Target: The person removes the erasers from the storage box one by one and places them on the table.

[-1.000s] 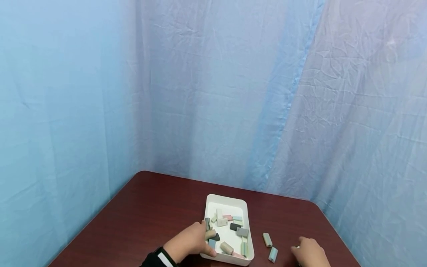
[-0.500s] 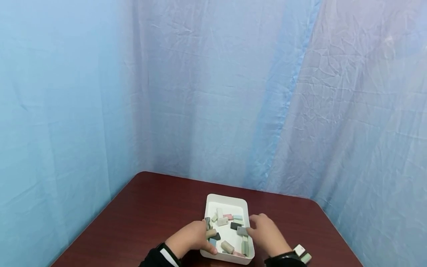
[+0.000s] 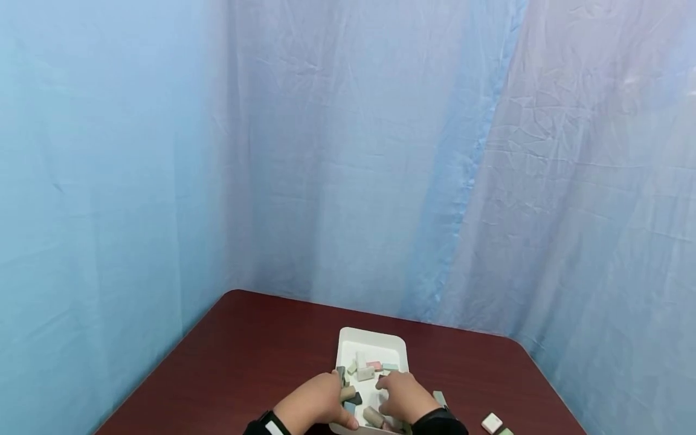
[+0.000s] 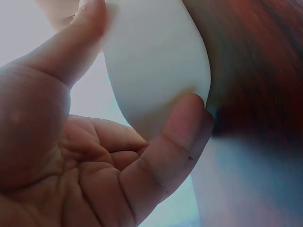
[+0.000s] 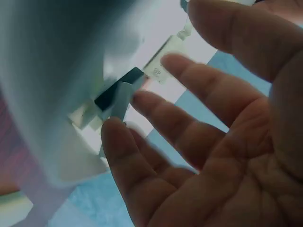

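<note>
Tray (image 3: 374,336) sits on the dark red table (image 3: 272,347), its long axis running away from the person toward the curtain (image 3: 348,181). Right hand (image 3: 405,396), at the right rim half a second ago, now reaches inside over scattered blocks (image 3: 366,374), fingers loose, nothing visibly grasped. Left hand (image 3: 318,399) still grips the left wall. Beige block (image 3: 373,417) slants from far left to near right.

The left sleeve (image 3: 257,428) bears a bold white stripe (image 3: 273,428) across its black fabric, while the right sleeve (image 3: 440,423) shows black too, and both bare hands (image 3: 315,400) (image 3: 405,399) have rounded fingertips (image 4: 182,113) and finely creased palms (image 4: 42,194)
</note>
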`<state>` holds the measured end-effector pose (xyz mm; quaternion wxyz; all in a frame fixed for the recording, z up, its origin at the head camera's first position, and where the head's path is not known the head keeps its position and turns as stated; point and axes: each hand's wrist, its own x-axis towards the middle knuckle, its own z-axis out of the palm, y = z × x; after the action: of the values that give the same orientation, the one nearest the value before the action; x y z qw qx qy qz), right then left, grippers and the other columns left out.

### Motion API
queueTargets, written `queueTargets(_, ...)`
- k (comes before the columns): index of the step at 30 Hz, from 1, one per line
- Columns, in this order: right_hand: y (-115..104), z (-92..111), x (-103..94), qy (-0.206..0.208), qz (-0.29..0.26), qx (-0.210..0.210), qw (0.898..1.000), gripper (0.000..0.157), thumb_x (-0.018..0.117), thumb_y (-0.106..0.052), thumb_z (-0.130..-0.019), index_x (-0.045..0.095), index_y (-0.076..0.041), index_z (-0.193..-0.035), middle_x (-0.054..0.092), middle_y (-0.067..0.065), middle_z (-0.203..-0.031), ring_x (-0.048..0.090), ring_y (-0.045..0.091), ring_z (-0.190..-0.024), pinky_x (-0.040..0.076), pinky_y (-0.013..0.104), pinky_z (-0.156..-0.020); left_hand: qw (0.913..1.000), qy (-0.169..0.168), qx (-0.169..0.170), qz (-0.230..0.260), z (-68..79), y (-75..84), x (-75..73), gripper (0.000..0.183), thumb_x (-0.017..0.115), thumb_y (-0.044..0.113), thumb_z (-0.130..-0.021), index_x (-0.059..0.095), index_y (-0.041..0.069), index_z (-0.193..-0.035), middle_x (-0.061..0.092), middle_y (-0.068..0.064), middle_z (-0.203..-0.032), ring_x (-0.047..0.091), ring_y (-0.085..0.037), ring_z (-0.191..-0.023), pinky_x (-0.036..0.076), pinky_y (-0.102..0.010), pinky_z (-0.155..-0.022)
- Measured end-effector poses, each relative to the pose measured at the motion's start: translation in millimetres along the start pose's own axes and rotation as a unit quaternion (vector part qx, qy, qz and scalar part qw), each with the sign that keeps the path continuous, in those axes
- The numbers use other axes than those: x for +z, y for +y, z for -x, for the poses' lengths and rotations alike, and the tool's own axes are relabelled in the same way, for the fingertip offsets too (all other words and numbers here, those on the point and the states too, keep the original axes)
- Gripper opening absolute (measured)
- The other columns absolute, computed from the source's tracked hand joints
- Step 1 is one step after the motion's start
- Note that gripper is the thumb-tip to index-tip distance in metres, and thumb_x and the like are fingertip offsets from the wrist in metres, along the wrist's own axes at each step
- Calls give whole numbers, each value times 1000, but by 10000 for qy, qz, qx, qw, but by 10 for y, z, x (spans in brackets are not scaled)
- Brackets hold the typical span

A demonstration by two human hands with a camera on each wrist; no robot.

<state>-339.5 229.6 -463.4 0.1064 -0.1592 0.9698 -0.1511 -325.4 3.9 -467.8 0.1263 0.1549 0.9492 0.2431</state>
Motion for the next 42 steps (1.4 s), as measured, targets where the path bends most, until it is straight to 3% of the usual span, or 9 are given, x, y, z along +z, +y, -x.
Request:
queueTargets(5,8,-5,33,377,496,128,9980,29,78,-7,-90,79,-7,-119,74,14,-111,69,38,-106,57,58,-94,9999,60,75,-74,6,19,-22,104,94,52,-77,53,-13,-148,72,-27,-127,74,-30,-108,60,-45,-94)
queueTargets(9,9,-1,57,289,278,218,9990,29,70,10,-91,79,-4,-114,75,15,-111,72,34,-102,60,50,-86,10000,18,72,39,6,18,-18,101,94,49,-78,54,-14,-146,70,-28,-131,73,-32,-111,60,-47,-96)
queueTargets(13,13,-4,48,247,133,253,9993,38,62,20,-91,80,-6,-113,75,13,-115,71,36,-110,60,51,-92,9999,-10,45,143,-5,0,-23,100,95,48,-78,55,-13,-145,70,-27,-131,73,-33,-109,60,-48,-95)
queueTargets(16,12,-17,27,288,146,175,9993,40,62,21,-91,81,-11,-109,76,9,-116,70,35,-115,58,53,-97,9999,14,14,159,-18,-16,-43,100,95,49,-78,54,-13,-145,70,-27,-129,73,-32,-106,60,-49,-93)
queueTargets(23,40,-52,57,292,258,-217,9990,41,70,19,-86,82,-18,-97,76,0,-106,71,22,-101,60,44,-87,9998,29,-153,102,-33,-43,-40,104,95,52,-76,53,-15,-145,69,-28,-129,71,-34,-114,57,-53,-100)
queueTargets(28,82,-70,82,339,358,-218,9985,43,70,19,-85,83,-20,-98,75,-2,-104,71,22,-101,61,43,-88,9998,31,-154,106,-58,-48,-28,104,95,51,-76,53,-14,-145,69,-27,-128,72,-34,-113,57,-54,-99)
queueTargets(34,160,-37,109,813,157,-374,9959,41,66,16,-86,83,-16,-106,73,1,-103,70,22,-98,60,45,-87,9997,-52,-158,162,-87,-59,-13,104,95,51,-77,53,-14,-145,69,-28,-128,72,-36,-112,57,-55,-99)
queueTargets(38,146,78,61,1318,-134,-526,9898,31,70,8,-91,82,-14,-108,71,0,-99,69,19,-92,60,40,-79,9996,-82,-140,242,-77,-48,3,101,95,49,-77,53,-14,-145,70,-26,-127,72,-36,-111,58,-54,-97)
queueTargets(42,141,237,-31,1893,-374,-231,9809,18,75,-3,-94,81,-14,-106,66,-2,-91,59,12,-78,52,35,-68,9995,-85,-58,292,-76,-49,21,100,95,47,-77,53,-13,-145,70,-26,-128,72,-36,-111,59,-54,-96)
